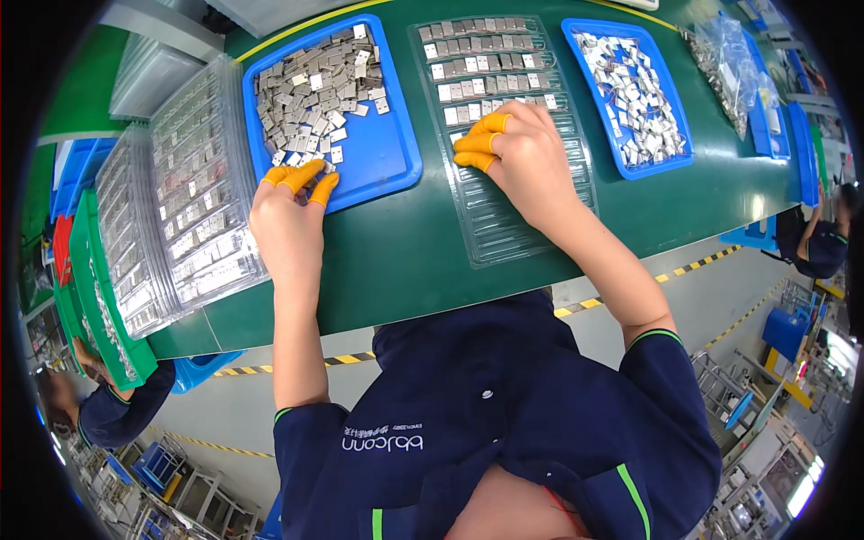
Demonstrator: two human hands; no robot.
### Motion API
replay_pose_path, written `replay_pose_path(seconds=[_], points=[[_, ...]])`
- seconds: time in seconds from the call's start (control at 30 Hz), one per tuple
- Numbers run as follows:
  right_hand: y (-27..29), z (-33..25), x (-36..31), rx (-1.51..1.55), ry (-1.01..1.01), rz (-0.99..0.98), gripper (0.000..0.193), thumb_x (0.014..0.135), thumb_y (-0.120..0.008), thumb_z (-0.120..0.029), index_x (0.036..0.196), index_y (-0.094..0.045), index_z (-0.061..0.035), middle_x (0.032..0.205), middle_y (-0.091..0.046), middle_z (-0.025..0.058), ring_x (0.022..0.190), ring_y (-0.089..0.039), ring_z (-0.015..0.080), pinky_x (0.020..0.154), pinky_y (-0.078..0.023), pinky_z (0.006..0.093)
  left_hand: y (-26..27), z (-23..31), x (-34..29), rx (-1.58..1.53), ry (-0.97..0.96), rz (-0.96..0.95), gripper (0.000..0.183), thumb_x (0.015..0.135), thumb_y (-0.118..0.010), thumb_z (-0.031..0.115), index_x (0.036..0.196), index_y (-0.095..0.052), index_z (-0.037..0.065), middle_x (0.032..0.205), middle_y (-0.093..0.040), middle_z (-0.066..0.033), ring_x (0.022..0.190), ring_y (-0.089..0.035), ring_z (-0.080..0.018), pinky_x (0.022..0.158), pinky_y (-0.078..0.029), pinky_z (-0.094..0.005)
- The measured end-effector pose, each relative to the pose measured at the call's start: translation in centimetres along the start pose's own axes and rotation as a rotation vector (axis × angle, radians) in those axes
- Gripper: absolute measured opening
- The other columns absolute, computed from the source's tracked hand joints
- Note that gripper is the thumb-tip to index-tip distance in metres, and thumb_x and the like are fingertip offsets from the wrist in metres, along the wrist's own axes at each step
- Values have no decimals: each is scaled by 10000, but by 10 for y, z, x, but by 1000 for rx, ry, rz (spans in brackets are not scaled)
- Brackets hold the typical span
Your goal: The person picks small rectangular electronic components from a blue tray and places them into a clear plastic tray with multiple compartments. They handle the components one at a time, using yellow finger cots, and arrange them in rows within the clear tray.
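My left hand, with yellow finger cots, is at the near edge of a blue tray heaped with small silvery USB connectors. Its thumb and fingertips pinch together at one connector. My right hand, also in yellow finger cots, reaches over a clear plastic blister tray. Its fingers are closed at the tray's left side, just below the last filled row; they hide most of what they pinch. Several far rows hold connectors side by side, while the near grooves show bare plastic.
To the right lies a blue tray of white connector pieces. Stacked clear trays filled with parts stand at the left, beside a green bin. Plastic bags lie far right. Other people work on both sides.
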State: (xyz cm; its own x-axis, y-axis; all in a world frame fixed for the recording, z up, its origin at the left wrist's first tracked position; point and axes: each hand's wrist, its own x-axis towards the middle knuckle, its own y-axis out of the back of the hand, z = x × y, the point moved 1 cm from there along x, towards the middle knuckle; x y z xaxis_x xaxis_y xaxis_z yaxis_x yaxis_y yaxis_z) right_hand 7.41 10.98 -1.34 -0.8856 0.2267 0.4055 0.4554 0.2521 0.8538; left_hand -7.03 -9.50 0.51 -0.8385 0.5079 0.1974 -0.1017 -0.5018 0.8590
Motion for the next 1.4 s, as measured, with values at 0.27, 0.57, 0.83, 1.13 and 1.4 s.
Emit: replay_pose_path(seconds=[0.27, 0.57, 0.83, 1.13, 1.4], points=[[52, 56, -16, 132, -433, 179, 156, 721, -714, -119, 846, -702, -28, 842, -668, 133, 758, -602, 286, 724, -468, 350, -7, -7, 5, 50, -149, 6, 247, 686, -743, 90, 927, -708, 46, 851, -617, -139, 730, -597, -277, 660, -476, -343], [85, 128, -50, 7, -735, 272, 246, 733, -714, -142, 958, -690, -44, 859, -668, 145, 728, -623, 269, 659, -476, 342, 2, 0, 17, -19, -61, -213, 276, 680, -749, 67, 943, -666, 70, 747, -564, -44, 621, -489, -134, 606, -433, -259], [77, 135, -66, -126, -624, 173, 289, 727, -714, -131, 992, -661, -28, 969, -625, 181, 931, -568, 320, 827, -455, 373, -5, 9, 7, -179, 1, -68, 220, 714, -742, 56, 902, -635, 15, 688, -587, -28, 638, -516, -102, 625, -438, -241], [73, 115, -53, -340, -295, 84, 326, 764, -613, -30, 1090, -617, -35, 1104, -585, 143, 1002, -528, 324, 864, -441, 400, -30, 78, -27, -429, -612, -258, 235, 696, -724, 36, 894, -598, 38, 865, -613, -72, 835, -597, -240, 776, -467, -319], [82, 125, -47, -304, -407, -6, 165, 724, -662, -48, 882, -650, -2, 881, -614, 142, 872, -578, 296, 743, -470, 392, -52, 86, -45, -603, -593, -589, 207, 677, -729, 62, 867, -645, 70, 890, -617, -37, 901, -581, -252, 816, -473, -343]])
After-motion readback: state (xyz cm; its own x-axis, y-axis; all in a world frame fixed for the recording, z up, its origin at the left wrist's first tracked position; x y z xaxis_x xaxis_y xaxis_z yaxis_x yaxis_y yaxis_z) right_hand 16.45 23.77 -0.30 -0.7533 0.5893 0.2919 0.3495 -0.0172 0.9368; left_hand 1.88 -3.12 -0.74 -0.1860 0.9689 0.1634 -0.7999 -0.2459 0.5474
